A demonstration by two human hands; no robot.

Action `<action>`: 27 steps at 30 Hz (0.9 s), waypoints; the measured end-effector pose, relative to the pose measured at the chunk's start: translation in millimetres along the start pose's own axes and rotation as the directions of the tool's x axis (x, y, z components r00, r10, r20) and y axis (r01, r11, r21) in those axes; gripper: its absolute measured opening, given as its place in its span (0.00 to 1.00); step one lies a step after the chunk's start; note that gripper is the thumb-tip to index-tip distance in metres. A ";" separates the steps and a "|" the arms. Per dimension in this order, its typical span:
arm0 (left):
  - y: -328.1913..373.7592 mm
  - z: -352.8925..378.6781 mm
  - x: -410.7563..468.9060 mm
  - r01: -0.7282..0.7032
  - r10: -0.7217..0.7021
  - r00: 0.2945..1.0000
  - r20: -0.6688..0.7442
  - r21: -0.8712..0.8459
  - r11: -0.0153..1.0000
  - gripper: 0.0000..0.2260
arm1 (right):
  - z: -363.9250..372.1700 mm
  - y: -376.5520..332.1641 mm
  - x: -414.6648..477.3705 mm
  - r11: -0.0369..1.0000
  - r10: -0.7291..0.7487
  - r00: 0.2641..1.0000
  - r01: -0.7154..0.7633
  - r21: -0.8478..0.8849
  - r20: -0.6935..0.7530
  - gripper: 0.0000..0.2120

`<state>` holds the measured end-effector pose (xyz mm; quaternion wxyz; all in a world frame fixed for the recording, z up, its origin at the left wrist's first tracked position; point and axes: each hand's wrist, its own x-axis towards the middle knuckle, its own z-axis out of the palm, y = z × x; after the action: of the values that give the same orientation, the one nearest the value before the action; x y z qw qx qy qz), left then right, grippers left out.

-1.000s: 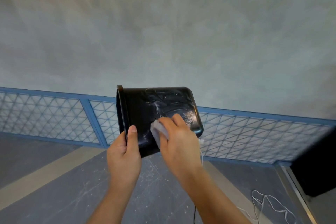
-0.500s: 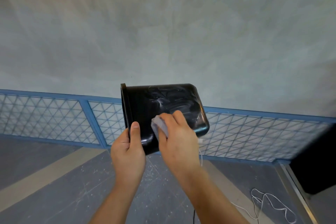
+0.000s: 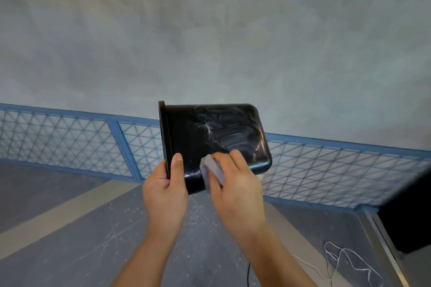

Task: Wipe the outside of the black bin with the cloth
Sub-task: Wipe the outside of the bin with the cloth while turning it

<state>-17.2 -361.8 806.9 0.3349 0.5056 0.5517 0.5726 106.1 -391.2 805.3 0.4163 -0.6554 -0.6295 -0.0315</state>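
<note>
The black bin [image 3: 210, 130] is held up in the air on its side, rim to the left and base to the right, its glossy wall streaked with pale wipe marks. My left hand [image 3: 166, 190] grips the rim at the lower left, thumb lying on the outside wall. My right hand [image 3: 235, 187] presses a small pale grey cloth [image 3: 211, 171] against the bin's lower wall near its bottom edge. Most of the cloth is hidden under my fingers.
A grey concrete wall fills the upper view. Below it runs a blue-framed mesh panel [image 3: 70, 140]. The floor is grey with a tan stripe [image 3: 58, 216]. A white cable [image 3: 349, 261] lies at the lower right beside a black box [image 3: 410, 214].
The bin has risen a little and shifted right in my hands. My right hand with the cloth slid slightly along the lower wall; the streaks have spread.
</note>
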 end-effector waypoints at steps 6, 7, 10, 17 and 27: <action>-6.7 4.3 3.6 -0.010 0.010 1.000 -0.006 0.046 0.999 0.20 | -3.2 35.7 14.8 0.993 0.119 0.989 -0.117 0.032 -0.087 0.09; -8.2 6.6 5.8 -0.008 0.009 1.000 -0.006 0.044 0.999 0.20 | 1.3 31.9 24.2 0.994 0.107 0.989 -0.105 0.028 -0.100 0.10; -10.9 10.9 17.0 -0.009 0.010 1.000 -0.020 0.054 0.999 0.20 | 21.0 9.0 41.0 0.999 0.001 0.997 0.002 0.032 -0.072 0.15; -28.6 7.0 69.4 0.009 -0.009 1.000 -0.005 0.117 0.993 0.21 | 51.5 24.4 42.6 0.998 0.063 0.998 -0.062 0.022 -0.001 0.13; -41.7 11.2 168.1 -0.029 0.026 0.999 0.042 0.082 0.996 0.19 | 113.6 10.1 106.8 1.000 0.008 0.998 -0.009 -0.021 -0.062 0.14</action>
<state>-58.3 -193.4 800.4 0.3171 0.5380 0.5609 0.5434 81.8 -238.0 786.6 0.4286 -0.6612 -0.6131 -0.0568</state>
